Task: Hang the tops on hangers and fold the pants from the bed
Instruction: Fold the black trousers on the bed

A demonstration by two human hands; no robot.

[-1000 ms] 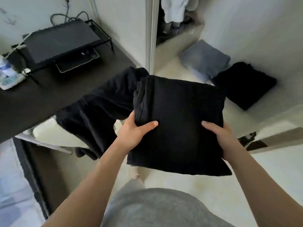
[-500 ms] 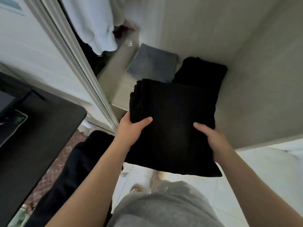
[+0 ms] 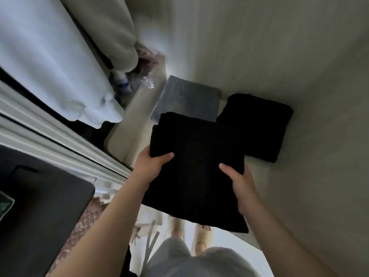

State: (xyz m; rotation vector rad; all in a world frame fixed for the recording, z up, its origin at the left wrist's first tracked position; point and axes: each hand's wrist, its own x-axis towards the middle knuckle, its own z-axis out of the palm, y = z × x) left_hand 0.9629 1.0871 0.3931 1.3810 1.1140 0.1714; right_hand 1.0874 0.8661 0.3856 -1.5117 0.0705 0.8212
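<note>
I hold a folded pair of black pants (image 3: 196, 162) flat in the air over the wardrobe's low shelf (image 3: 127, 134). My left hand (image 3: 151, 164) grips its near left edge, thumb on top. My right hand (image 3: 240, 184) grips the near right edge, thumb on top as well, the fingers hidden beneath. On the shelf beyond lie a folded grey garment (image 3: 189, 98) and, to its right, a folded black garment (image 3: 259, 124). The held pants overlap both in view.
White tops (image 3: 52, 56) hang inside the wardrobe at the left, behind the sliding door frame (image 3: 60, 136). Small bottles and clutter (image 3: 127, 82) sit at the shelf's back. A dark desk (image 3: 40, 206) is at lower left. The wardrobe wall (image 3: 299, 76) closes the right.
I have stepped closer to the wardrobe and carried the folded black pants forward over the shelf. Both hands keep the same hold. The desk has slid out to the left.
</note>
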